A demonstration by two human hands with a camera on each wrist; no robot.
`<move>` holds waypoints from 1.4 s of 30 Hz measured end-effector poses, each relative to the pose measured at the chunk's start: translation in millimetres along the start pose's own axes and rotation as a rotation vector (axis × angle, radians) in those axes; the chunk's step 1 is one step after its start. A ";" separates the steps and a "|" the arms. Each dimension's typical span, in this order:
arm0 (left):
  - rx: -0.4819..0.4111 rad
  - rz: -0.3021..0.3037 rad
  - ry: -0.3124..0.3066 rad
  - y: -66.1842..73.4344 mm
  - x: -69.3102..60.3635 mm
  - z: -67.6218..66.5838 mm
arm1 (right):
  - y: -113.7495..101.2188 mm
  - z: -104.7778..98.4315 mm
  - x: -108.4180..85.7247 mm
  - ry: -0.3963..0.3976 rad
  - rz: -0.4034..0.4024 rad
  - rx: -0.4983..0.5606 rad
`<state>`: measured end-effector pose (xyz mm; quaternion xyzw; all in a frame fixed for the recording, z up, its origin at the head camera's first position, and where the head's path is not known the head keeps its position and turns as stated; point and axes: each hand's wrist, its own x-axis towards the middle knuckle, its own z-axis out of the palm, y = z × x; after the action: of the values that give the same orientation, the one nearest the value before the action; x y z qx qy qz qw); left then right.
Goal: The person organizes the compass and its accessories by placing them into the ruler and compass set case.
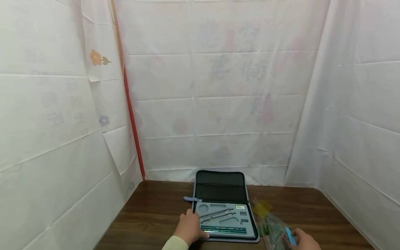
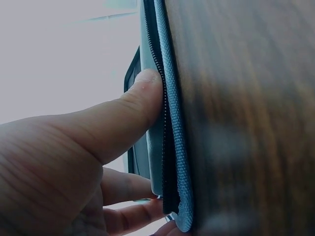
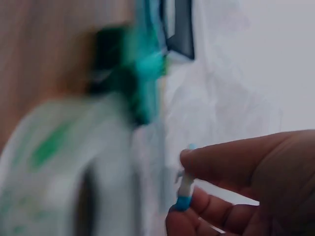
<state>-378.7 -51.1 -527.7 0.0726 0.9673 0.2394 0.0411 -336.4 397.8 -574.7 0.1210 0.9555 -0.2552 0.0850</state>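
Observation:
An open zip case (image 1: pixel 247 240) lies on the table, its dark lid folded back. Its grey moulded insert holds two metal drawing compasses (image 1: pixel 217 218) and several green pencils (image 1: pixel 223 230). My left hand (image 1: pixel 189 225) holds the case's front left corner; in the left wrist view its thumb (image 2: pixel 142 93) presses on the front edge beside the zip. Over a clear plastic bag (image 1: pixel 275 234) right of the case, my right hand (image 1: pixel 305 240) pinches a small blue-and-white stick-shaped piece (image 3: pixel 183 201) between thumb and fingers. Its exact kind cannot be told.
The clear bag has a yellow patch (image 1: pixel 262 208) and green items inside, partly blurred in the right wrist view. A blue pull strap (image 1: pixel 190 199) sticks out at the case's left. White sheets (image 1: pixel 218 114) enclose the brown table (image 1: pixel 153 205) at the back and sides.

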 end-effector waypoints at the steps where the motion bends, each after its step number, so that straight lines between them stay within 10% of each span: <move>1: -0.006 -0.003 0.001 -0.2 -0.7 -0.5 | -13.3 -4.0 -12.6 0.031 -0.024 0.032; 11: -0.035 -0.028 -0.007 -3.9 -4.2 -7.0 | -122.9 -21.7 -78.2 0.121 -0.180 0.247; 26: -0.045 -0.006 -0.012 -4.3 -2.8 -5.3 | -173.7 3.5 -77.6 0.021 -0.275 0.568; 42: -0.047 -0.002 -0.016 1.1 -2.6 -5.7 | -193.8 9.4 -19.2 -0.037 -0.539 0.188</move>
<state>-376.6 -53.1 -522.0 0.0725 0.9612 0.2613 0.0507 -370.3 226.5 -487.9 -0.1347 0.9236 -0.3584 0.0200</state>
